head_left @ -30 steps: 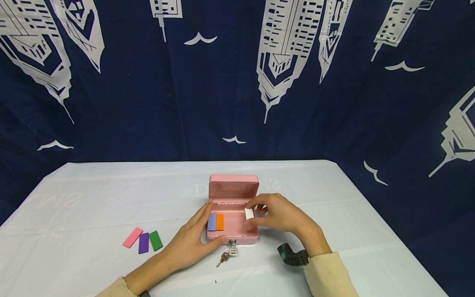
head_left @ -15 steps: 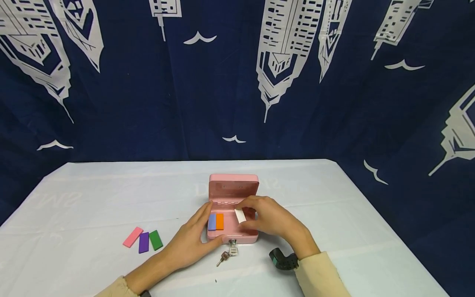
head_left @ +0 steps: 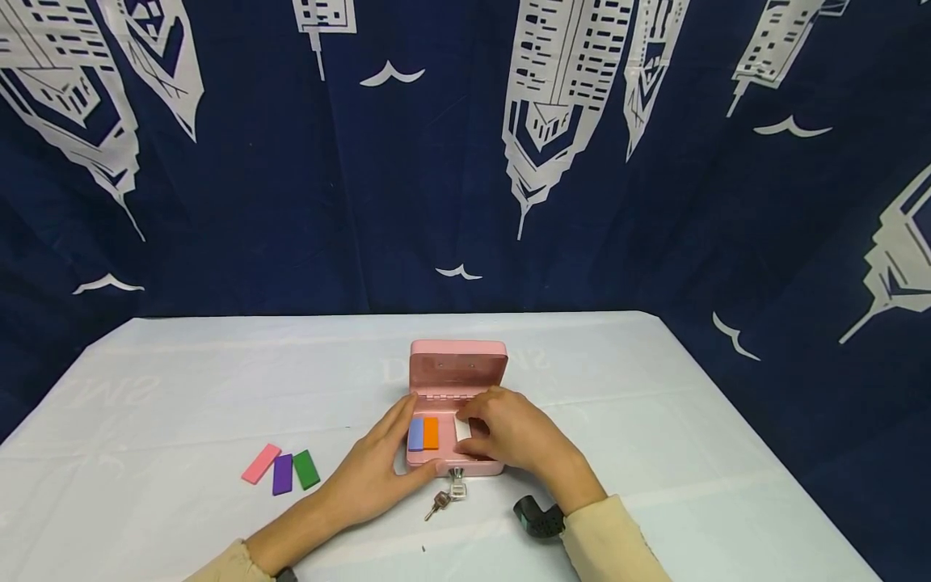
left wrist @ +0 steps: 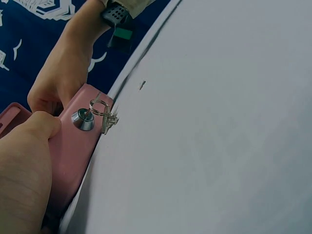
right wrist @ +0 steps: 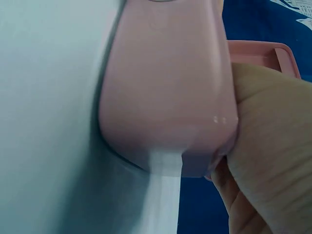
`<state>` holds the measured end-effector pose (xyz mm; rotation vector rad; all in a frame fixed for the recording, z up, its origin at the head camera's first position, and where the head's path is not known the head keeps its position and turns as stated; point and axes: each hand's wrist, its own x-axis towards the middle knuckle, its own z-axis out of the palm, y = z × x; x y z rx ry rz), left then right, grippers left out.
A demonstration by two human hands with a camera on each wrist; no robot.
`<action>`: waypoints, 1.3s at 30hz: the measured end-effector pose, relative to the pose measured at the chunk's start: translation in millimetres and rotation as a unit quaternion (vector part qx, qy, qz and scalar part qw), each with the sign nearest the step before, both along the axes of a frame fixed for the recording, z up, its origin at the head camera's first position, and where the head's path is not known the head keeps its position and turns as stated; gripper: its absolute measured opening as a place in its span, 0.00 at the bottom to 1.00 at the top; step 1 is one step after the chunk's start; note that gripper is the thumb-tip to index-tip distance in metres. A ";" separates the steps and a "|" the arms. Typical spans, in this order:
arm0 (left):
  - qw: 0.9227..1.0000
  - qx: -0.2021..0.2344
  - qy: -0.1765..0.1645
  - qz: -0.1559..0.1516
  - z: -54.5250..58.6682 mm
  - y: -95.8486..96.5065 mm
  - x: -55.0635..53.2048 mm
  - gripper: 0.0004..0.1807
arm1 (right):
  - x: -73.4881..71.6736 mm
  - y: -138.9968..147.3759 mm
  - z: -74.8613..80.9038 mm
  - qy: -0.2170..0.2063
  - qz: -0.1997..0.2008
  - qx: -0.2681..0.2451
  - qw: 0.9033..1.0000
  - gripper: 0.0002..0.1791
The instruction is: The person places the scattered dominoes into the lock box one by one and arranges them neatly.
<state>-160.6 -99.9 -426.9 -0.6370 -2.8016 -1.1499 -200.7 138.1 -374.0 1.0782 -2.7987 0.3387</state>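
A pink cash box stands on the white table with its lid raised. My left hand holds the box's left side, thumb over the front rim and fingers along the side. Inside, at the left, a blue block and an orange block lie side by side. Between thumb and fingers, my right hand pinches a white block low inside the box, right of the orange one. The right hand partly hides that block. In the right wrist view, the box wall hides the fingertips.
Left of the box lie a pink block, a purple block and a green block. Keys hang from the lock at the box's front. A dark blue printed cloth hangs behind the table.
My right hand has carried the white block leftward, from the box's right side toward the orange block, and lowered it. The left hand and the box have stayed put.
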 end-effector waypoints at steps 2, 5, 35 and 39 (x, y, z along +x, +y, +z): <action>1.000 -0.001 0.000 -0.001 -0.2 -0.1 -0.1 0.58 | 0.5 -0.8 -0.8 0.007 0.003 0.004 1.000 0.22; 1.000 0.000 0.000 0.001 0.1 0.3 0.0 0.58 | 1.3 -1.4 -1.3 0.011 0.005 0.006 1.000 0.21; 1.000 -0.004 0.006 -0.003 -0.1 0.2 0.3 0.59 | 3.1 -7.6 -5.2 -0.029 -0.024 -0.023 0.999 0.24; 1.000 -0.003 0.010 -0.006 -0.6 0.4 0.1 0.58 | 3.4 -8.0 -5.9 -0.031 -0.025 -0.025 0.999 0.24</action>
